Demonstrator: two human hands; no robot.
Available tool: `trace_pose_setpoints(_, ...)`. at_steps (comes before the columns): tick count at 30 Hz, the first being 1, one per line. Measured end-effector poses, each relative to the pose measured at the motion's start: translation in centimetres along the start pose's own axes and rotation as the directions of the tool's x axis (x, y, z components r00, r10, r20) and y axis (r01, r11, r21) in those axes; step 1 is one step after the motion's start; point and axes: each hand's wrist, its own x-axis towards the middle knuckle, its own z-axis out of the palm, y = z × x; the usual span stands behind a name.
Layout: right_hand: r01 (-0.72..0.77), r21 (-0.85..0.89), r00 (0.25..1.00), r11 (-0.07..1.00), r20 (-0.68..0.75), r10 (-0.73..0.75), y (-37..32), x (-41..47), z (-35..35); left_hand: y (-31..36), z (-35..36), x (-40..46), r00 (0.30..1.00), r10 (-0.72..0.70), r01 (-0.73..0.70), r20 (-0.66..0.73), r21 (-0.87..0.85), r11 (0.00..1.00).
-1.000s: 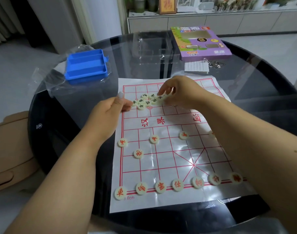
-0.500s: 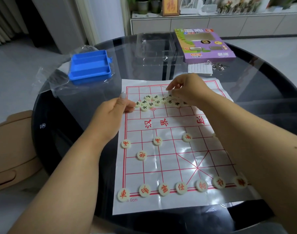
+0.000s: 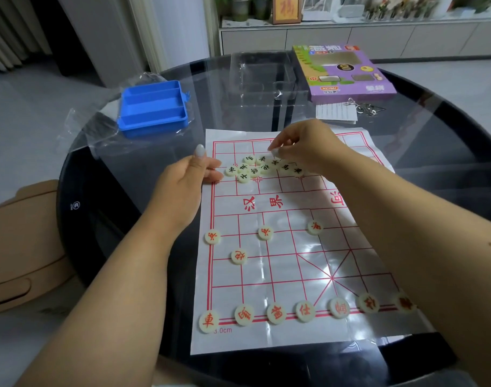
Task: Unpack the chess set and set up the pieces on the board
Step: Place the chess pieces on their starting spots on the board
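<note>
A white paper chess board [image 3: 280, 269] with red lines lies on the round glass table [image 3: 448, 141]. Red-lettered pieces stand in a row [image 3: 275, 312] along its near edge, with a few more [image 3: 265, 233] further up. Several black-lettered pieces [image 3: 252, 170] lie bunched on the far half. My right hand [image 3: 308, 146] hovers just over that bunch, its fingertips pinched together on what looks like one pale piece. My left hand [image 3: 183, 185] rests at the board's left edge beside the bunch, thumb up, fingers loosely curled against the sheet.
A blue compartment tray [image 3: 153, 107] sits on a clear plastic bag [image 3: 99, 129] at the far left. Behind the board are a clear plastic insert [image 3: 264, 74], a purple box [image 3: 342, 71], a leaflet [image 3: 336, 111] and metal rings [image 3: 367, 107]. A wooden seat [image 3: 21, 247] stands left of the table.
My right hand has lifted off the bunch of black pieces and shifted slightly toward the far edge, fingertips pinched. My left hand has stayed at the board's edge.
</note>
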Motion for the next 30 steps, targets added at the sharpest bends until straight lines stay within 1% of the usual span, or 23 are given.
trace_pose_setpoints(3,0.015,-0.025,1.000,1.000,-0.001,-0.015,0.0,0.0,-0.3,-0.1,0.0,0.0,1.000,-0.005,0.005,-0.003,-0.009,1.000)
trace_pose_setpoints(6,-0.002,0.008,0.999,1.000,-0.033,0.002,0.5,0.1,-1.2,-0.1,0.0,0.0,1.000,0.000,0.000,-0.005,-0.008,1.000)
trace_pose_setpoints(8,0.000,-0.005,0.999,1.000,-0.034,0.000,0.9,0.0,-1.5,0.0,0.0,0.1,1.000,0.006,-0.006,-0.005,-0.001,1.000)
trace_pose_setpoints(12,0.085,-0.098,0.994,0.992,0.079,-0.078,0.4,-0.2,0.0,0.1,0.1,0.0,1.000,0.004,-0.004,-0.005,0.005,1.000)
trace_pose_setpoints(15,0.185,-0.226,0.977,0.956,0.144,-0.155,-0.5,-0.2,1.4,0.0,0.1,-0.1,1.000,0.002,-0.001,-0.019,0.016,1.000)
trace_pose_setpoints(22,0.272,-0.324,0.961,0.906,0.140,-0.239,-1.1,-0.1,2.0,-0.1,0.0,0.0,1.000,-0.010,0.010,-0.001,0.026,1.000)
trace_pose_setpoints(23,0.271,-0.317,0.962,0.909,0.123,-0.244,-0.9,0.1,1.6,-0.2,0.0,0.0,1.000,-0.013,0.013,-0.001,0.025,1.000)
trace_pose_setpoints(25,0.209,-0.220,0.978,0.953,0.019,-0.210,-0.1,1.0,0.1,-0.1,0.1,0.0,1.000,-0.016,0.016,0.000,0.021,1.000)
trace_pose_setpoints(27,0.098,-0.040,0.989,0.994,-0.107,-0.102,0.9,2.3,-1.9,0.1,0.1,-0.1,1.000,-0.023,0.023,-0.002,0.015,1.000)
trace_pose_setpoints(28,0.053,0.034,0.988,0.998,-0.150,-0.047,1.5,2.9,-2.7,0.1,0.1,-0.1,1.000,-0.024,0.024,-0.003,0.016,1.000)
trace_pose_setpoints(30,-0.005,0.077,0.984,0.997,-0.175,0.018,2.4,3.9,-3.6,0.2,0.2,-0.1,1.000,-0.024,0.024,-0.005,0.021,0.999)
